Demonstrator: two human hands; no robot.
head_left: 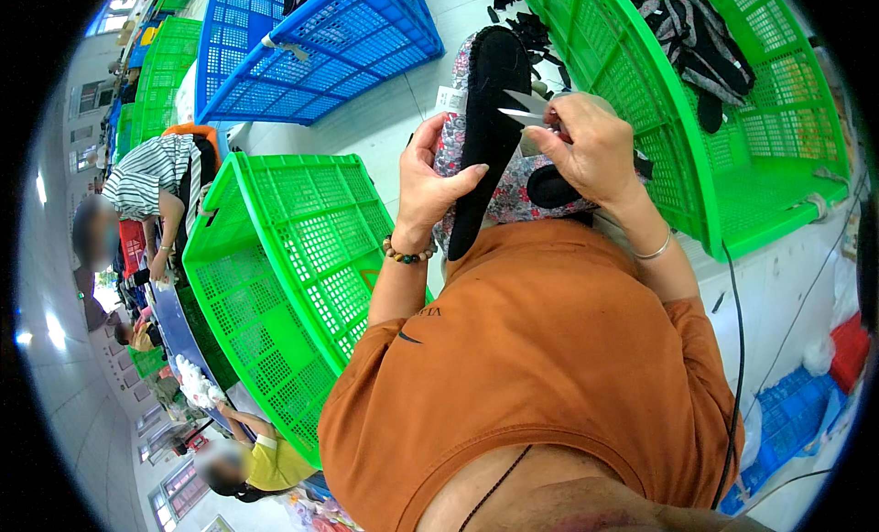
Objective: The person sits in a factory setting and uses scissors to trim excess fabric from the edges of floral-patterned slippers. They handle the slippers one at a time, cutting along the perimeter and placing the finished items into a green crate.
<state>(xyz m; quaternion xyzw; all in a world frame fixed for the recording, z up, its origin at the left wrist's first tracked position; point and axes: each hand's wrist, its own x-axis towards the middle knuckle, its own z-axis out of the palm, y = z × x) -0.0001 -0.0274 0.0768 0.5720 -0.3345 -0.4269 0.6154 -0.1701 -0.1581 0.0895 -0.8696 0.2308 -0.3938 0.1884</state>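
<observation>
A floral fabric slipper with a black sole [494,102] is held upright in front of me, its sole turned toward my view. My left hand [428,173] grips it by the side, thumb pressed on the sole. A white tag [450,99] sticks out at its left edge. In my right hand [586,143] is a pair of scissors [526,111], the blades spread apart and pointing at the sole's right edge. Whether the blades touch it I cannot tell. Below my right hand, more floral fabric with a black sole end [551,188] lies at my lap.
Green crates stand at my left [302,248] and right [769,179], the right one holding several slippers [705,51]. A blue crate [357,56] is ahead. Black scraps [526,28] litter the floor. A cable [738,349] hangs at right. Two people work at a table [183,326] far left.
</observation>
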